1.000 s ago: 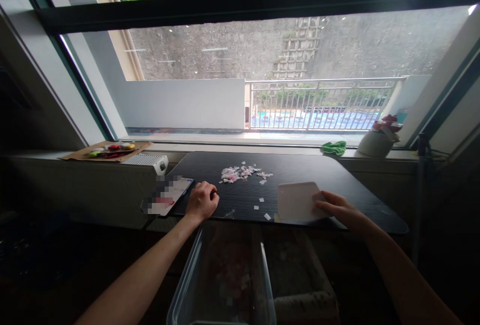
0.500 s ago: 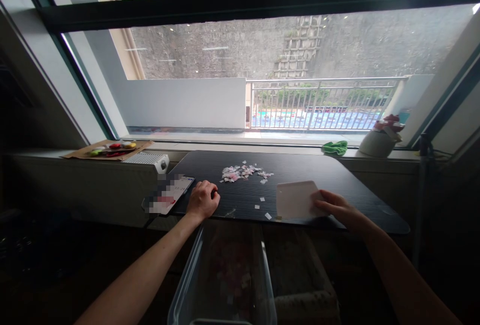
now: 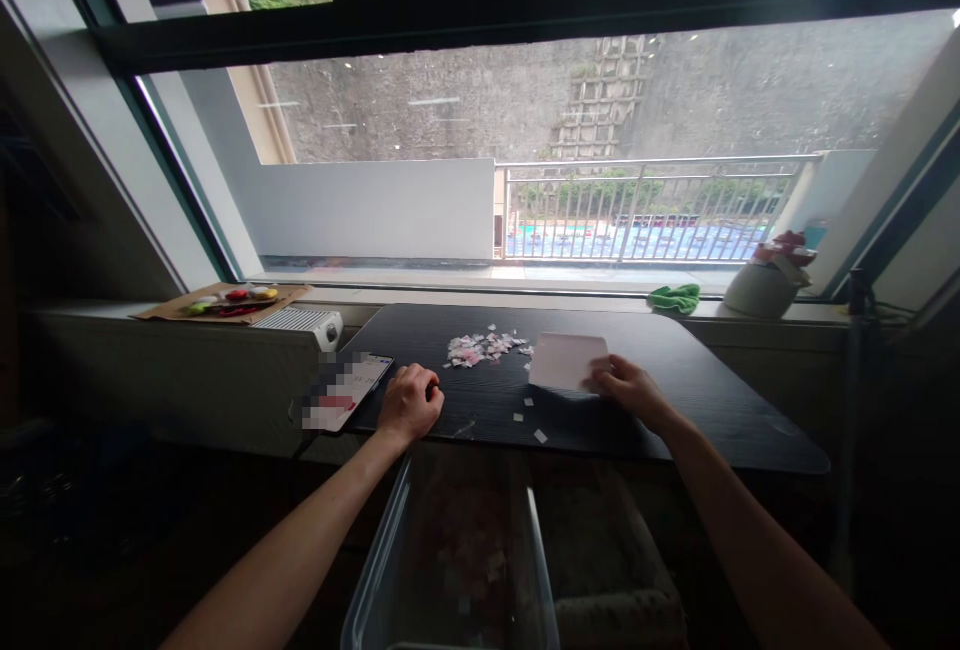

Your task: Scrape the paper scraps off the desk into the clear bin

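Observation:
A stiff white card (image 3: 568,361) is held at its right edge in my right hand (image 3: 628,392), fingers closed on it. It is tilted over the table, just right of a heap of small paper pieces (image 3: 480,347) and covers some of its edge. Several loose paper pieces (image 3: 541,437) lie nearer the table's front edge. My left hand (image 3: 411,404) rests on the table as a loose fist, with nothing visible in it. A phone (image 3: 360,390), partly blurred out, lies just left of it.
Below the front edge of the black table (image 3: 720,410) stands a clear plastic bin (image 3: 541,560) with paper pieces inside. On the sill are a green cloth (image 3: 675,298), a pale pot (image 3: 761,288) and brown cardboard (image 3: 161,307) with colourful items. A white radiator (image 3: 322,330) adjoins the table's left.
My right hand has moved the white card left and away from me, toward the heap. My left hand has stayed in place. The view has shifted slightly.

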`<state>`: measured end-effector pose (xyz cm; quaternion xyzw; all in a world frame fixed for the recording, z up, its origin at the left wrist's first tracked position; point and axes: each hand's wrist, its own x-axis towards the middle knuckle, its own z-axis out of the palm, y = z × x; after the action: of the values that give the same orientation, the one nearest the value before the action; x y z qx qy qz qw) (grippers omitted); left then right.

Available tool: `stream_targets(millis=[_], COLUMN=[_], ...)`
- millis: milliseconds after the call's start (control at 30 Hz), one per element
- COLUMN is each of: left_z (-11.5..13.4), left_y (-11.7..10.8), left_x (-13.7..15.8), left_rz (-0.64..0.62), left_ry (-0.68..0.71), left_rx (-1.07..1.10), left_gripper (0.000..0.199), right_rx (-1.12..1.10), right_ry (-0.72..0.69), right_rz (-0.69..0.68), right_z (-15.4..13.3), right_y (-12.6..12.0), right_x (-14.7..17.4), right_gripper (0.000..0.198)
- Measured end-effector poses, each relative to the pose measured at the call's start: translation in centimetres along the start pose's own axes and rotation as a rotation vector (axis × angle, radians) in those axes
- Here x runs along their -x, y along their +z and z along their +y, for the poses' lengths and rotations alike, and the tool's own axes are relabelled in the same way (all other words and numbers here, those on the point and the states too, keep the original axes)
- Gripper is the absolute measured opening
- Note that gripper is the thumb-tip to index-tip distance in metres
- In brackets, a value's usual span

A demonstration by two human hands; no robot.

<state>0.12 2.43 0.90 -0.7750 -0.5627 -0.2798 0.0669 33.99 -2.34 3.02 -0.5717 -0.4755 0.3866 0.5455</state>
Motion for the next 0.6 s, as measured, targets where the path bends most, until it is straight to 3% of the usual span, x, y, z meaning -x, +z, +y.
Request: stream_targets(millis=[267,400,500,600], left_z=[0.1,0.0,-0.1,-0.1], left_y=[0.0,0.0,0.0,0.0], left_x=[0.0,0.0,0.0,0.0], left_rz=[0.013,0.011,0.007,0.011], left_ry=[-0.001,0.007,0.003,0.006], left_rx=[0.015,0.008,0.004,0.003], left_gripper=[0.012,0.012,0.012,0.013], right_rx=[0.059,0.004,-0.009,0.026], right_ry=[0.023,-0.030,-0.023,0.017], right_rz=[-0.184,-0.175,-0.257,-0.334], right_z=[-0.6,-0.2,-0.1,-0.3], right_y=[-1.4,0.7,2.3,1.8], right_x=[0.1,-0.8,-1.2,-0.8], right_gripper=[0.027,0.030,0.035,0.035])
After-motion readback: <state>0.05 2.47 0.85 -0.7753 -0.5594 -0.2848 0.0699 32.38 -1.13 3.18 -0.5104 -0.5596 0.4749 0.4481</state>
